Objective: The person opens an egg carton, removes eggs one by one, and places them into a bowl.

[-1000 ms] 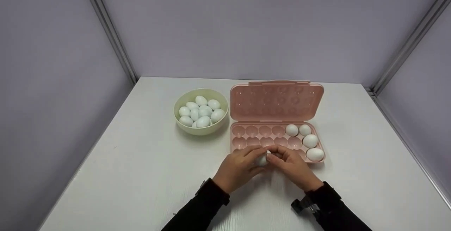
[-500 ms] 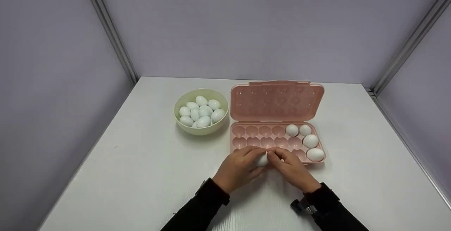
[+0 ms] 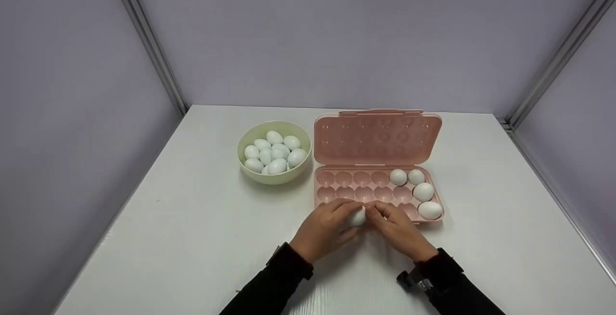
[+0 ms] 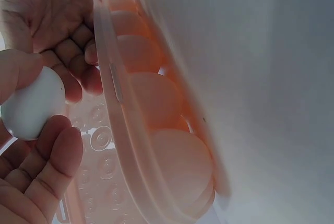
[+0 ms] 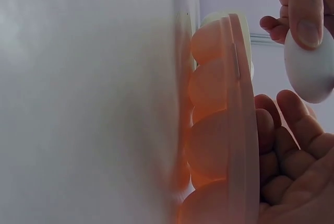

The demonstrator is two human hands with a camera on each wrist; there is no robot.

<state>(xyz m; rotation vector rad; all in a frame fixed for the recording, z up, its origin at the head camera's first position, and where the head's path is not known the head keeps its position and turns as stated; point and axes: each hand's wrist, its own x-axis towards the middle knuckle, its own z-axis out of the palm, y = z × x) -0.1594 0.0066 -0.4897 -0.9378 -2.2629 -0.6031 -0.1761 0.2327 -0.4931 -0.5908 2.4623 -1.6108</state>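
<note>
A white egg (image 3: pixel 357 218) is held up over the front edge of the pink egg box (image 3: pixel 335 186). My left hand (image 3: pixel 325 231) grips it between thumb and fingers, and the left thumb lies across the shell in the right wrist view. From the other side my right hand (image 3: pixel 397 228) has its thumb and index finger at the egg's right end. The left wrist view shows a thumb overlapping the egg (image 4: pixel 34 104); the other right fingers (image 4: pixel 75 59) are loosely bent below. Several eggs (image 3: pixel 423 193) sit in the box's right-hand cups. Both hands hide part of the front row.
Left of the box stands a pale green bowl (image 3: pixel 250 173) heaped with several white eggs (image 3: pixel 277 166). The box lid (image 3: pixel 378 139) is raised at the back. All of it rests on a white table (image 3: pixel 192 238) enclosed by grey panels.
The right hand's thumb has slid slightly off the egg's face towards its right end. The left hand keeps its grip in nearly the same place. Bowl and box have not moved.
</note>
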